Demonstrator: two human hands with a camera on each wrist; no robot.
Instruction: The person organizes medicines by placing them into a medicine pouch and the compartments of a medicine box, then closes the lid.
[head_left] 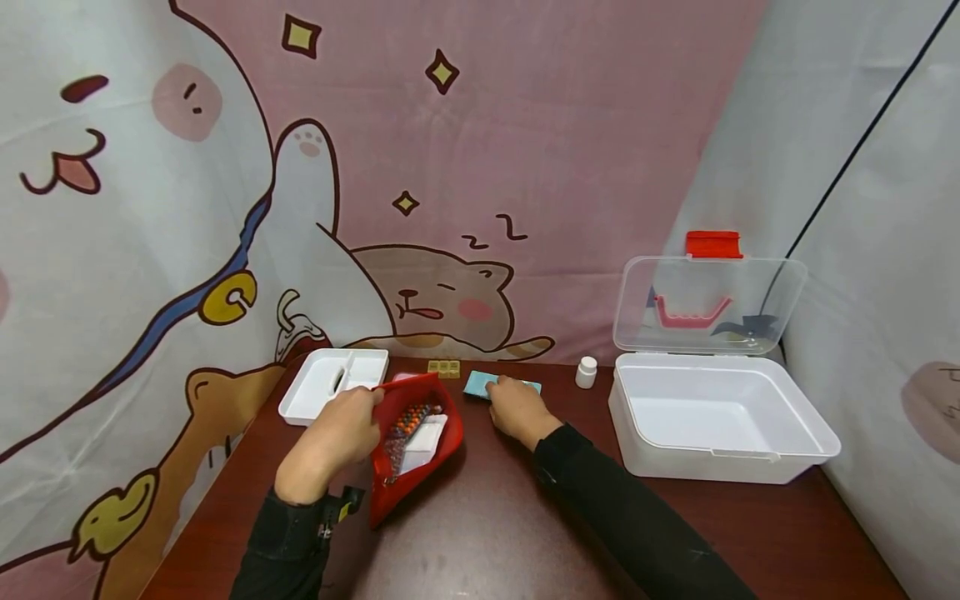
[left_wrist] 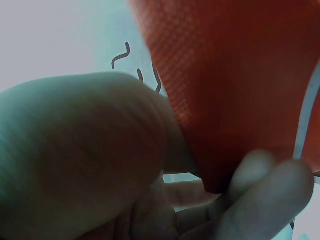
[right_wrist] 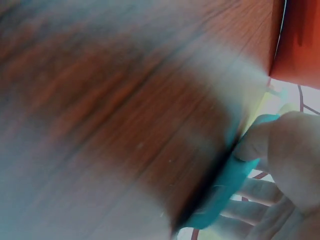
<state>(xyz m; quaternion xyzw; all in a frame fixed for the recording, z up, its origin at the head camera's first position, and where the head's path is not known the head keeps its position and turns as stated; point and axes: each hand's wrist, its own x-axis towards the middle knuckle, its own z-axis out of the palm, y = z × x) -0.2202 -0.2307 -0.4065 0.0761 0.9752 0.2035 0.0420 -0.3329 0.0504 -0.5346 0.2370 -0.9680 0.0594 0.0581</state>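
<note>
While the left hand pinches the upper edge of a red pouch and props its mouth wide, the right hand grips a light-blue flat pack just beyond the pouch, to its right. Apart from each other, the two hands are each clamped on their own thing; in the right wrist view the thumb lies over the near edge of the pack and the fingers spread behind it, though whether the pack is fully clear of the tabletop I cannot tell. Within the pouch lie a blister pack with orange and dark spots and, leaning against it, a white packet. Left of the pouch, and a little beyond it, sits a shallow white tray with a dark oval slot. Directly behind the pouch are a small yellow case with a row of squares and a pink item, mostly hidden. Well to the right of the pouch stands a white bottle, upright; farther right again is a white storage box, its clear lid raised and a red latch at the lid's top edge. Behind the pouch and everything else hangs a cartoon-cat cloth.
</note>
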